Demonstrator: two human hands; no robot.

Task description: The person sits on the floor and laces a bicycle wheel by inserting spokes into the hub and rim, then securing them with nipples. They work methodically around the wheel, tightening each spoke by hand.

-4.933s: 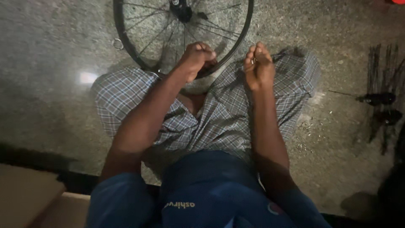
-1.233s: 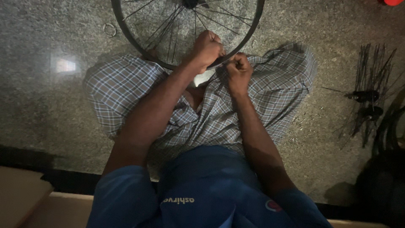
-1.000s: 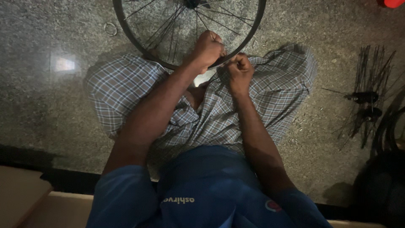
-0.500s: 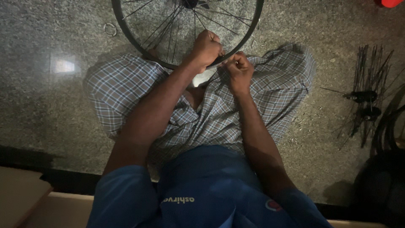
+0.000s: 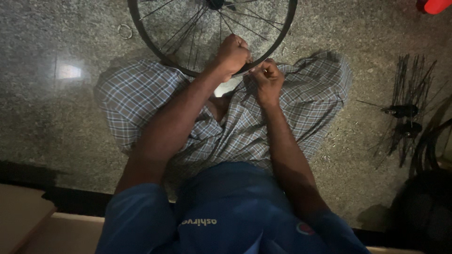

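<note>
Person is sitting cross-legged on a speckled stone floor [image 5: 56, 122], both hands working at the near edge of one bicycle wheel [image 5: 160, 44].

Edges and room: the wheel is lying ahead of the knees, its near rim resting over the lap, its far half and hub running out of the top of the view. Bare floor is lying open to the left, with a pale light patch glinting on it. To the right the floor is narrowing toward a bundle of loose spokes [image 5: 409, 89] and a dark shape at the frame edge that cannot be made out. A pale ledge is running along the bottom left, behind the person.

Materials and shapes: rim is dark, thin, round metal; spokes are fine wires fanning from the hub. Checked cloth [image 5: 141, 99], woven and soft, is covering both legs. Blue shirt is filling the bottom. One small metal ring [image 5: 125, 31] is lying on the floor just left of the wheel. One red object [image 5: 435, 5] is showing at the top right corner.

Hands: left hand [image 5: 233, 52] is curled into a fist, gripping the rim from above. Right hand [image 5: 268, 77] is closed just beside it, fingertips pinching at the rim; whether it has a small tool or a spoke end, I cannot tell.
</note>
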